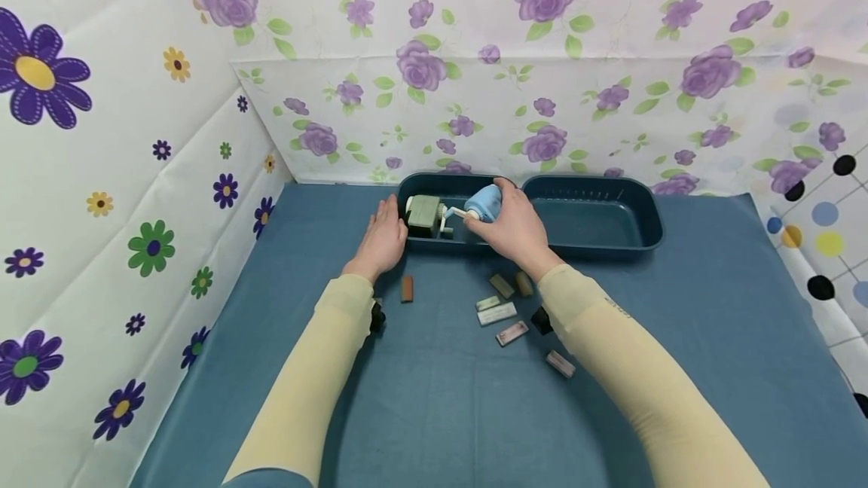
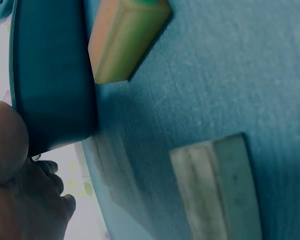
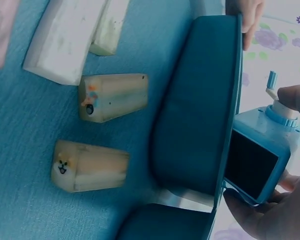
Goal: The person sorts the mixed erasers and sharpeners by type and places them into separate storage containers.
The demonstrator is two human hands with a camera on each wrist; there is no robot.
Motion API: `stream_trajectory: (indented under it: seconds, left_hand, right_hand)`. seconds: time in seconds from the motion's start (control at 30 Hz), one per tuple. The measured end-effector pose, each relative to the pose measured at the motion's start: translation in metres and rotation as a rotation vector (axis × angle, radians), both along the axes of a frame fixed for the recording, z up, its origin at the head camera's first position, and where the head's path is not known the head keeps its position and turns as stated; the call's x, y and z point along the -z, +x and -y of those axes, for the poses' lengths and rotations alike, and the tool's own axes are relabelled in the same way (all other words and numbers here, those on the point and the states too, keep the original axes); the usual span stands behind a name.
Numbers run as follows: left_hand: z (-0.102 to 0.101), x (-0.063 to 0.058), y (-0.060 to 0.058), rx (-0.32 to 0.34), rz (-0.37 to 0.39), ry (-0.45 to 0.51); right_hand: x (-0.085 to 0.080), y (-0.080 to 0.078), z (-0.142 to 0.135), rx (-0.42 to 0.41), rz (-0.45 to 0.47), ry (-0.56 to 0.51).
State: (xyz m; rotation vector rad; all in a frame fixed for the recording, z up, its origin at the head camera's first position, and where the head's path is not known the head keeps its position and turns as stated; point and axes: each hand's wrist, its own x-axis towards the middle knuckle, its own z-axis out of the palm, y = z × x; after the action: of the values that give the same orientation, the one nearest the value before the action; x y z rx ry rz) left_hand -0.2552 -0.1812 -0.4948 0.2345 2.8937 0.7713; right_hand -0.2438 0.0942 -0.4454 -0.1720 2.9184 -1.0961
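My right hand (image 1: 511, 228) grips a light blue crank pencil sharpener (image 1: 485, 202), thumb at its crank end. The sharpener hangs over the left dark teal tray (image 1: 447, 247), turned on its side; its dark window (image 3: 252, 162) shows in the right wrist view. Inside that tray, at the left, stands a grey-green crank pencil sharpener (image 1: 425, 211). My left hand (image 1: 381, 241) rests against the tray's left end with its fingers extended. In the left wrist view, the thumb (image 2: 7, 142) lies by the tray wall (image 2: 52, 75).
A second teal tray (image 1: 590, 251) stands right beside the first. On the blue cloth in front lie several small block-shaped erasers: an orange-brown one (image 1: 407, 289) at left, a white one (image 1: 497, 314), and a pinkish one (image 1: 560, 364) nearest me. A flowered wall sheet (image 1: 420, 119) hangs behind.
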Motion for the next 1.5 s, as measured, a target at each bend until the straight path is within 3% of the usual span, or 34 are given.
stream_trajectory:
  seconds: [0.77,1.2,1.5]
  left_hand:
    - [-0.002,-0.002,0.000,0.002,0.024,-0.006]
    - [-0.002,-0.004,-0.001,-0.005,0.034,-0.019]
    - [-0.002,-0.002,-0.002,-0.010,0.036,-0.052]
  right_hand:
    - [0.014,-0.008,0.014,0.048,0.021,0.074]
    - [0.019,-0.024,0.028,0.101,0.051,0.159]
    - [0.021,-0.027,0.036,0.147,0.023,0.169]
